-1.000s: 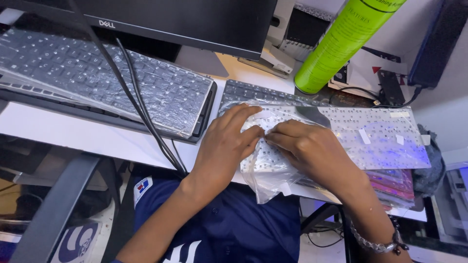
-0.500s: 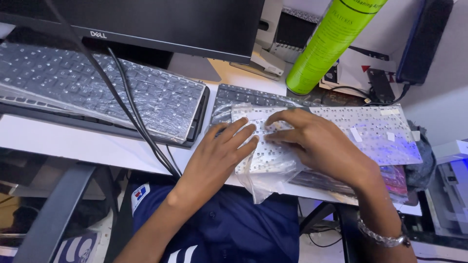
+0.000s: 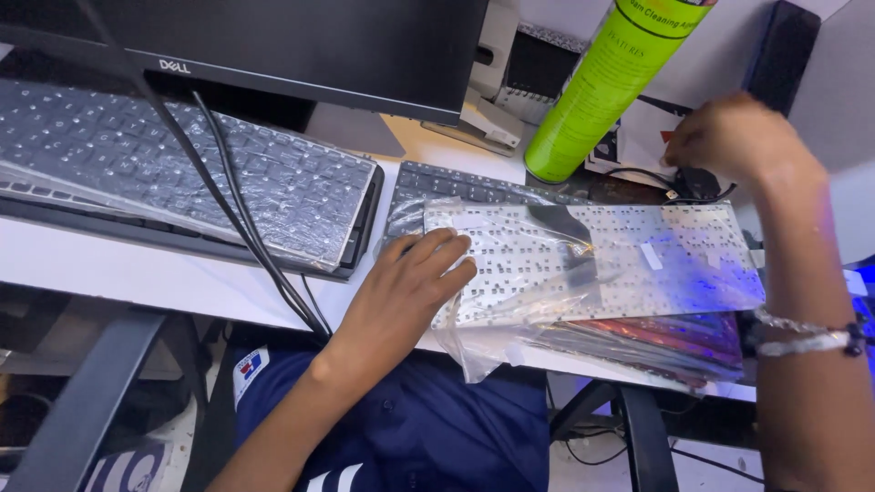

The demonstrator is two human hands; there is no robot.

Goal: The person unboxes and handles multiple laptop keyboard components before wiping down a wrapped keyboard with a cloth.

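A flat white keyboard part in a clear plastic bag (image 3: 620,264) lies on the desk in front of me, on top of a dark keyboard (image 3: 456,182) and a colourful flat stack (image 3: 674,333). My left hand (image 3: 401,292) lies flat on the bag's left end, fingers pressing on it. My right hand (image 3: 729,137) is raised at the upper right, off the bag, fingers curled just above a small black plug with a cable (image 3: 697,180). Whether it grips anything is hidden.
A tall green spray can (image 3: 606,87) stands behind the bagged part. A black monitor (image 3: 301,46) fills the top. A large plastic-covered keyboard (image 3: 182,182) lies at the left, with black cables (image 3: 246,237) running across it to the desk's front edge.
My right hand has lifted off the bagged keyboard part and moved up and to the right. My left hand stays on the bag's left end.
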